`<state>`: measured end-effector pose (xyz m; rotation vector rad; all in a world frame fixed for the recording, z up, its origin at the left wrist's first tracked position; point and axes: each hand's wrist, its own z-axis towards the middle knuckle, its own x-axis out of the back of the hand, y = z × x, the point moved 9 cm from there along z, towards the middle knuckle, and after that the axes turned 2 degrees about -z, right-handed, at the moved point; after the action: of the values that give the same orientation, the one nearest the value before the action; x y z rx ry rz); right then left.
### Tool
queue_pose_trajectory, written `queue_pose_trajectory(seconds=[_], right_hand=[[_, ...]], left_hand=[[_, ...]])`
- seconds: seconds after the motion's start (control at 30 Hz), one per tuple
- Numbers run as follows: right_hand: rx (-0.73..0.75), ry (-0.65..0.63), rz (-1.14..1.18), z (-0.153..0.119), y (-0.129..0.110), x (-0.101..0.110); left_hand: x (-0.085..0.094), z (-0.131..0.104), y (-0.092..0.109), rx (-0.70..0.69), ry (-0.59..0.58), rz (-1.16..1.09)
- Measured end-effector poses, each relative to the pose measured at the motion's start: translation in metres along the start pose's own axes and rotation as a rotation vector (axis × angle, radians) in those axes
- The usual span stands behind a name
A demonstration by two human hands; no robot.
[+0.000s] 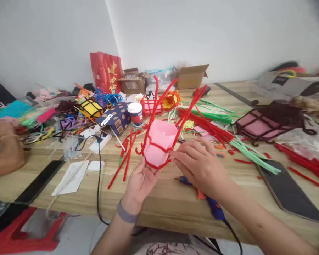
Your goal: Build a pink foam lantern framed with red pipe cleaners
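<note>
A pink lantern-like piece point(159, 138) framed with red pipe cleaners is held up over the table's front part. Long red stems rise from both its sides. My left hand point(142, 182) supports it from below, fingers under its bottom edge. The fingertips of my right hand point(199, 164) pinch the red pipe cleaner at its right side. Under my right hand lies a blue hot glue gun point(215, 209), partly hidden by the hand and forearm. Loose red pipe cleaners point(127, 156) lie to the left of the piece.
A paper cup point(135, 115) stands behind, near a red bag point(106, 72) and cardboard boxes point(191, 76). Green and red pipe cleaners, a dark lantern point(268, 124) and a phone point(289, 191) are right. A black cable point(99, 177) runs over the front edge. Another person's hand point(5, 148) is far left.
</note>
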<state>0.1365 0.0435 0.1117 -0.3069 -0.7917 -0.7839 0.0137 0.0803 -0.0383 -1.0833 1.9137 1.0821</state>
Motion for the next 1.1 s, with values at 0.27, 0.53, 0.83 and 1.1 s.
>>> queue_pose_trajectory(seconds=[0.27, 0.53, 0.83, 1.1], right_hand=[[-0.077, 0.108, 0.037, -0.001, 0.011, 0.011], [-0.141, 0.220, -0.071, 0.008, 0.000, 0.018], [-0.253, 0.206, 0.132, 0.013, 0.022, 0.024], [-0.353, 0.134, -0.263, 0.019, 0.057, 0.055]], left_hand=[[-0.006, -0.011, 0.005, -0.200, -0.037, -0.072], [-0.013, -0.017, 0.001, -0.215, -0.141, -0.065], [-0.005, -0.019, 0.013, -0.313, -0.157, -0.006], [-0.022, 0.008, -0.005, -0.316, -0.255, 0.246]])
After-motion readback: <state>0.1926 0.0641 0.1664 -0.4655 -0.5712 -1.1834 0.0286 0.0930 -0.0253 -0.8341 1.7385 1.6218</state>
